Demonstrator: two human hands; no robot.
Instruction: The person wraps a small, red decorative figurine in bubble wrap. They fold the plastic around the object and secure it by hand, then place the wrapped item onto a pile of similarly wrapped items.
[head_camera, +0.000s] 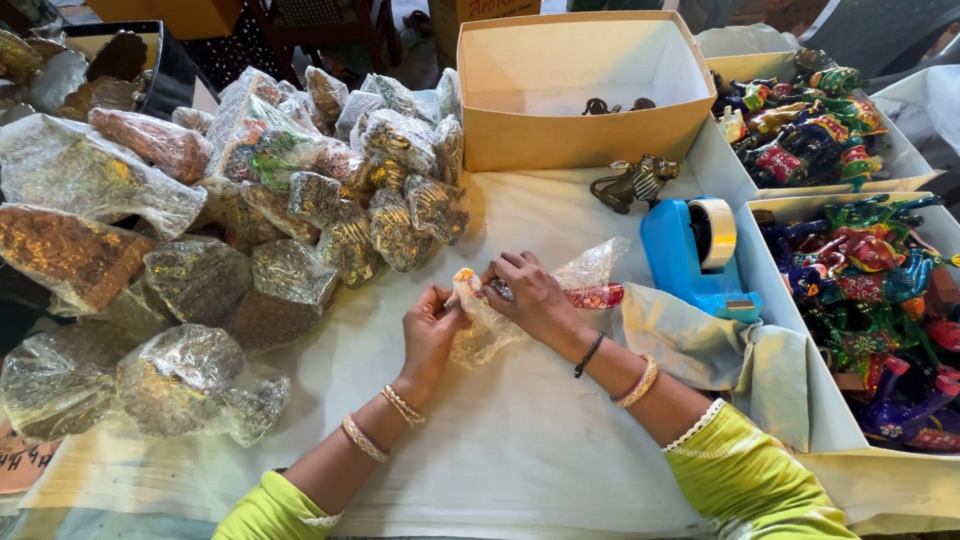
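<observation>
Cloth-covered table (520, 440), bagged figurines (300, 240), tape dispenser (695, 255)

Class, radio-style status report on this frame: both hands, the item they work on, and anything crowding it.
Left hand and right hand both grip clear plastic bag. Painted figurine partly inside. Blue tape dispenser close right, not touching.

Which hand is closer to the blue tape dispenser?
Right. The right hand sits on the clear plastic bag just left of the blue tape dispenser. The left hand grips the bag's other end, farther left, beyond the right hand.
</observation>
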